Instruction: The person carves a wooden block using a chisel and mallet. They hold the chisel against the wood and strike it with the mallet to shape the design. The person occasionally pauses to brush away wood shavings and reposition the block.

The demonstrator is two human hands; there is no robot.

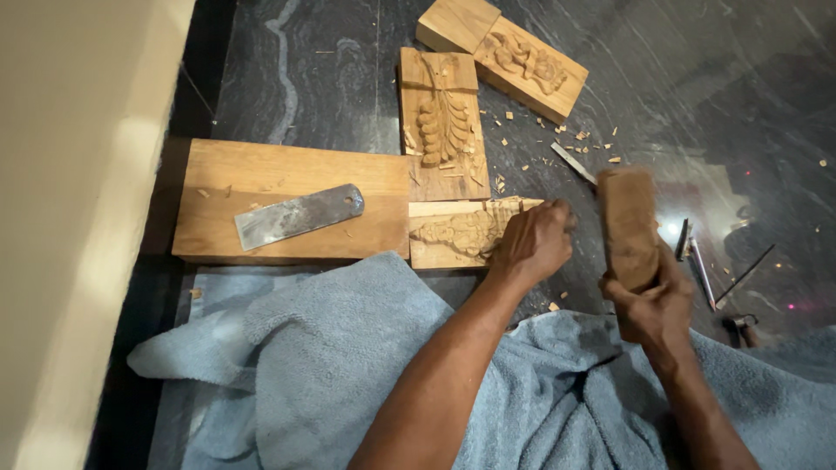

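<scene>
a dark marbled stone floor (331,78) fills the view, with a pale wall (70,218) running down the left side. a blue towel (322,365) spreads across the lower part, over the person's lap. on the floor ahead lies a broad plank (287,174), and a flat metal blade (298,214) rests on it, slanted. beyond it sit two carved blocks: an upright one with a leaf relief (442,122) and a tilted one with a figure relief (509,57) at the top. a smaller carved panel (453,233) lies just beside the plank's right end, touching the foot of the leaf block. wood chips (575,139) are scattered over the floor to the right, and thin metal tools (701,261) lie further right near a glare spot. both forearms reach forward from the bottom edge. the left hand (533,244) rests on the panel's right end, fingers curled shut around a chisel (573,163) whose blade slants up and to the right of the knuckles. the right hand (655,305) is closed around the lower end of a wooden mallet (629,224), holding it upright just right of the left hand, its head near the chisel's top end; whether they touch i cannot tell.
</scene>
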